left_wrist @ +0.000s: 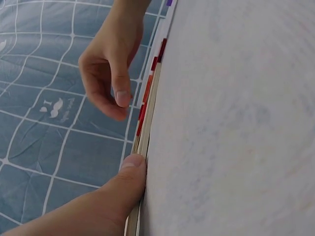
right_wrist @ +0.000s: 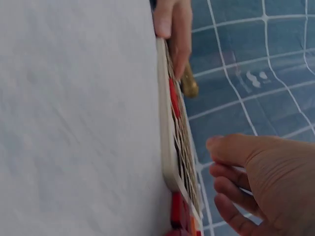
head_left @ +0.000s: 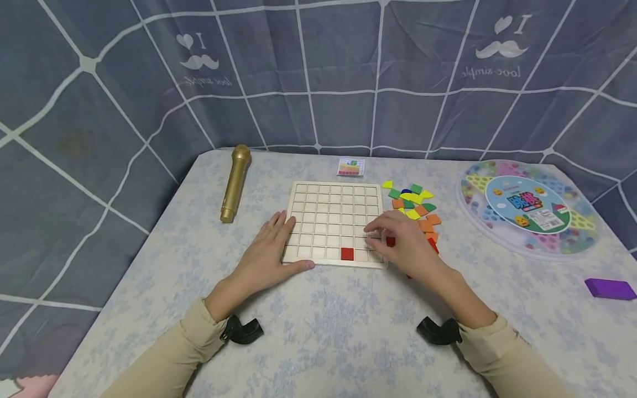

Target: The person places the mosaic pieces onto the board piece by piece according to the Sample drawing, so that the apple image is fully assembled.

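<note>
A pale wooden grid board [head_left: 325,208] lies on the table, with a red square tile [head_left: 347,254] in its bottom row. My left hand [head_left: 271,246] rests on the board's left side, fingers spread over the edge and thumb [left_wrist: 130,179] along the near edge. Above the right edge of the board hovers my right hand [head_left: 400,237], fingers loosely bent and a gap between thumb and fingertips. Nothing shows between them in the right wrist view. Beside and partly under this hand lie red tiles [head_left: 432,243].
Loose coloured tiles [head_left: 410,197] lie right of the board. A small pattern card [head_left: 350,166] sits behind it. Further out are a gold microphone-shaped object [head_left: 235,185], a round clear game box [head_left: 530,207] and a purple block [head_left: 610,288]. A grey checked curtain [head_left: 343,72] surrounds the table.
</note>
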A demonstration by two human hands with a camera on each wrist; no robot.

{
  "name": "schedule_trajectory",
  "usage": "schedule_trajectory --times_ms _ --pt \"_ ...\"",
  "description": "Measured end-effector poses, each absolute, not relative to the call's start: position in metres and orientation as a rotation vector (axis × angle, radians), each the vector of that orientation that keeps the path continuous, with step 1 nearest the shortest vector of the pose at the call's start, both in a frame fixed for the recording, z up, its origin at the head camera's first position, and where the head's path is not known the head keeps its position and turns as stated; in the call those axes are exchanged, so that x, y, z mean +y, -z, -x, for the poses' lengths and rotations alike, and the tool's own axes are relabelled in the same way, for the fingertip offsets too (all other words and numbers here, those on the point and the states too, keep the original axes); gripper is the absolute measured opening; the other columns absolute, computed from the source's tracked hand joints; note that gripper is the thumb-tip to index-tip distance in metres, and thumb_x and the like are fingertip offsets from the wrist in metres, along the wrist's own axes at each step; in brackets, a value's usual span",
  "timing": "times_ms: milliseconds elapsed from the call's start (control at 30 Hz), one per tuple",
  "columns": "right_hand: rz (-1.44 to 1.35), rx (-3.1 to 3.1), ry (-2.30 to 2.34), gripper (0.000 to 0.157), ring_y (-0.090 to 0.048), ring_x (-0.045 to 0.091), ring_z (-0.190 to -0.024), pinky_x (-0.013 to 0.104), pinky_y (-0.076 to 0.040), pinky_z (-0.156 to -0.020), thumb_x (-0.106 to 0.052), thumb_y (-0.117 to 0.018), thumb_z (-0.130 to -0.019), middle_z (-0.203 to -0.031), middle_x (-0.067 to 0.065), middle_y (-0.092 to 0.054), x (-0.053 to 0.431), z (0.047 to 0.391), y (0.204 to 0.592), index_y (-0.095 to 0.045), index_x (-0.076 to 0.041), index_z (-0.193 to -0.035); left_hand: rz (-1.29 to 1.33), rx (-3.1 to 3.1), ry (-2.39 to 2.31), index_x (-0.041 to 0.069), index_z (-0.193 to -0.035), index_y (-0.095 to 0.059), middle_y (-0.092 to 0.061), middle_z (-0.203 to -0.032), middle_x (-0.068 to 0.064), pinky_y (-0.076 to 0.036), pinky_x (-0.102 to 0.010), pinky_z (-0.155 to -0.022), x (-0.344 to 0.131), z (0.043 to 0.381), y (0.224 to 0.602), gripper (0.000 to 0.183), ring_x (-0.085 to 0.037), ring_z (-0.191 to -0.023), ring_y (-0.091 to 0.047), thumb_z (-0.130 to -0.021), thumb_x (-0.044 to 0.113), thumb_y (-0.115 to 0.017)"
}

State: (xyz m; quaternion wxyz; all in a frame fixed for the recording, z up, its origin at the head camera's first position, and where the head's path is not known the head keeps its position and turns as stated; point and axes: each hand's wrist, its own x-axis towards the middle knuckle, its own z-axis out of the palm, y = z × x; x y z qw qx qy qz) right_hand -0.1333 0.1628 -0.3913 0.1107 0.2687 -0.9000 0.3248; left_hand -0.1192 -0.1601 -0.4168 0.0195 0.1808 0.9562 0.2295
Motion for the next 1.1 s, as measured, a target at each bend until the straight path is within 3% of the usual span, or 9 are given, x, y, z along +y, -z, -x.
schedule_trajectory --times_ms 233,433,733,967,1100 --pt "-0.427 -2.682 -0.843 0.022 -0.064 0.037 -0.101 0.052 -0.052 -0.086 -0.005 -0.079 -0.092 -0.111 0.02 -0.076 0.185 0.145 0.393 -0.078 0.0 -0.114 -0.578 2.988 -0.716 0.001 -0.167 -0.024 -0.013 -0.175 -0.023 -0.014 -0.053 -0.134 -0.161 0.118 0.419 0.113 -0.037 -0.164 -0.009 -0.089 0.066 -0.074" --pt "-0.333 -2.758 -0.782 0.027 -0.06 0.044 -0.118 0.062 -0.048 -0.103 -0.009 -0.079 -0.094 -0.121 0.025 -0.074 0.192 0.148 0.397 -0.078 0.0 -0.119 -0.58 2.991 -0.718 0.0 -0.167 -0.024 -0.015 -0.175 -0.023 -0.014 -0.054 -0.134 -0.161 0.118 0.42 0.113 -0.037 -0.164 -0.009 -0.089 0.065 -0.074" --pt "-0.337 -2.765 -0.799 0.019 -0.062 0.038 -0.106 0.055 -0.049 -0.093 -0.009 -0.081 -0.092 -0.109 0.018 -0.077 0.194 0.15 0.401 -0.079 -0.003 -0.11 -0.585 3.0 -0.71 0.0 -0.166 -0.025 -0.015 -0.174 -0.024 -0.014 -0.054 -0.134 -0.161 0.118 0.418 0.112 -0.038 -0.164 -0.01 -0.089 0.065 -0.074" --pt "-0.318 -2.753 -0.833 0.02 -0.061 0.032 -0.092 0.042 -0.047 -0.079 -0.011 -0.081 -0.09 -0.104 0.016 -0.076 0.194 0.151 0.403 -0.077 -0.004 -0.108 -0.587 3.002 -0.714 0.0 -0.166 -0.025 -0.015 -0.174 -0.023 -0.014 -0.054 -0.134 -0.16 0.118 0.417 0.112 -0.037 -0.164 -0.01 -0.089 0.063 -0.075" --pt "-0.338 -2.749 -0.911 0.021 -0.062 0.03 -0.096 0.041 -0.05 -0.08 -0.009 -0.081 -0.09 -0.108 0.015 -0.076 0.193 0.149 0.402 -0.078 -0.005 -0.11 -0.58 2.993 -0.705 0.001 -0.167 -0.024 -0.015 -0.175 -0.022 -0.013 -0.053 -0.134 -0.16 0.118 0.418 0.113 -0.036 -0.164 -0.009 -0.089 0.065 -0.074"
